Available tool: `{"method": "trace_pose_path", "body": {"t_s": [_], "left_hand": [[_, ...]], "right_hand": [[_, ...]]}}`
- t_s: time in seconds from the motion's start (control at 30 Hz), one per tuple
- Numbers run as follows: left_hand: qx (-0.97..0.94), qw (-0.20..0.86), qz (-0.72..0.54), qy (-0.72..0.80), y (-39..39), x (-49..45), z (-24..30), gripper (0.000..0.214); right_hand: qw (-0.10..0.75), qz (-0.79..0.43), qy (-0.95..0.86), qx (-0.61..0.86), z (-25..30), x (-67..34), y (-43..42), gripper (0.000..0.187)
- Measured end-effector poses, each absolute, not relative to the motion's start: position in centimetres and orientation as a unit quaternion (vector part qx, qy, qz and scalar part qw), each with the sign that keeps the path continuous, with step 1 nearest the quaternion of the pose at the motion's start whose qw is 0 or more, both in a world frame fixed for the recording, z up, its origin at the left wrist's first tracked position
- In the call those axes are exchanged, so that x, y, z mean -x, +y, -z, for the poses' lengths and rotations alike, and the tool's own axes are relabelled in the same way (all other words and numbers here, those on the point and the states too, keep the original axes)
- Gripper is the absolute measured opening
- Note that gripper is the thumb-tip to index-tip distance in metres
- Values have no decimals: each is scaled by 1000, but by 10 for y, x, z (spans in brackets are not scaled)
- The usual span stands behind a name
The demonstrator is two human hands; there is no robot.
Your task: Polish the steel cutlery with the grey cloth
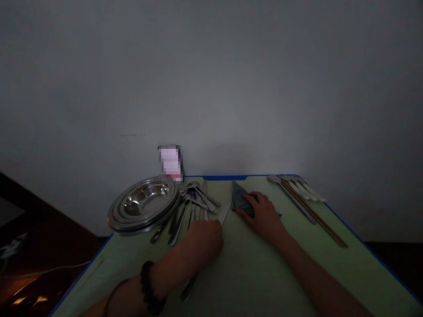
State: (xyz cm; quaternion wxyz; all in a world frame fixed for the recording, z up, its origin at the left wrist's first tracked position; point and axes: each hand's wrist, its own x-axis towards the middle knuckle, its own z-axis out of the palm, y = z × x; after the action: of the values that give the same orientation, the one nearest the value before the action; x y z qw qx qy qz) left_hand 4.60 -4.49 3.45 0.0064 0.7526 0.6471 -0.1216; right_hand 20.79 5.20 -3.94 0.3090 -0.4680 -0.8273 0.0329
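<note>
My left hand [205,237] is closed around a table knife [224,214]; its blade points away past my knuckles and its handle sticks out below my wrist. My right hand [262,215] lies on a dark grey cloth [239,197] near the table's far edge, fingers curled over it. Just left of my left hand is a loose pile of metal spoons and cutlery [194,202]. The scene is dim.
Stacked steel bowls [143,204] sit at the far left of the light green table [251,273] with its blue edge. Chopsticks and spoons [307,200] lie in a row at the far right. A small blurred card [171,163] leans against the wall.
</note>
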Motion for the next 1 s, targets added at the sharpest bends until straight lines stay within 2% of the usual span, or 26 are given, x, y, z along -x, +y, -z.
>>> {"method": "trace_pose_path", "body": {"t_s": [0.23,0.37,0.57,0.77,1.0], "left_hand": [[-749,-68,27,659,-37,-39,-26,32],[-741,-119,-40,659,-17,-26,-18,45],[-747,-115,-43,654,-8,-13,-3,44],[-741,-126,-49,658,2,-19,-8,42],[-724,-90,-11,684,37,-23,-13,43]], "right_hand": [[305,-20,-826,473,39,-207,52,47],[307,-5,-820,483,40,-207,53,46],[303,9,-804,512,38,-207,52,46],[301,3,-805,512,38,-207,53,45],[310,-13,-807,502,40,-211,56,44]]}}
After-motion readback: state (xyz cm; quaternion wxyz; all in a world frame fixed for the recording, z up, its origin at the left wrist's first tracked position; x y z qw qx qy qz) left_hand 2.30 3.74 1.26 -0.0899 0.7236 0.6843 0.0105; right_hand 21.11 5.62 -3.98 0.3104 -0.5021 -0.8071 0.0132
